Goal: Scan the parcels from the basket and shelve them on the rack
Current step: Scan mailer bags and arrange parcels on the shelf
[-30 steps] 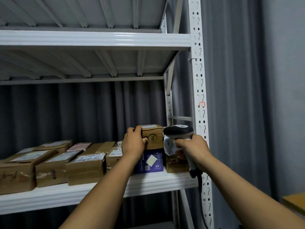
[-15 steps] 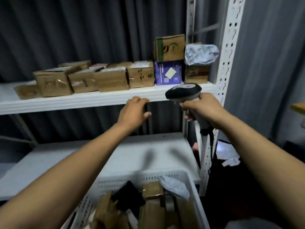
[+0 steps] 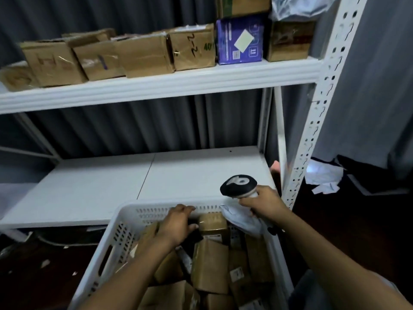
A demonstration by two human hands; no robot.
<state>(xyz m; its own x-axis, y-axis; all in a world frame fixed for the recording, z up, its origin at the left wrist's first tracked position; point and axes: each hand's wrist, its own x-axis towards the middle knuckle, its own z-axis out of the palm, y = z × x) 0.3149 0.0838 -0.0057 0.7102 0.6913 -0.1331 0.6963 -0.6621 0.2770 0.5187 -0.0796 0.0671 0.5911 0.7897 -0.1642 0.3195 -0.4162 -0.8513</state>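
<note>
Head view, your left hand [image 3: 177, 222] fingers curled loose at the basket [image 3: 125, 222] far rim, right hand [image 3: 262, 203] clamped on scanner [image 3: 238, 184], bare shelf [image 3: 138, 182] mid-frame.

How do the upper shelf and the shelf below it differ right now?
The upper shelf carries a row of brown cartons plus a purple box; the lower shelf is bare. The upper shelf shows mostly its front edge, the lower shelf its whole top. Both are white.
</note>
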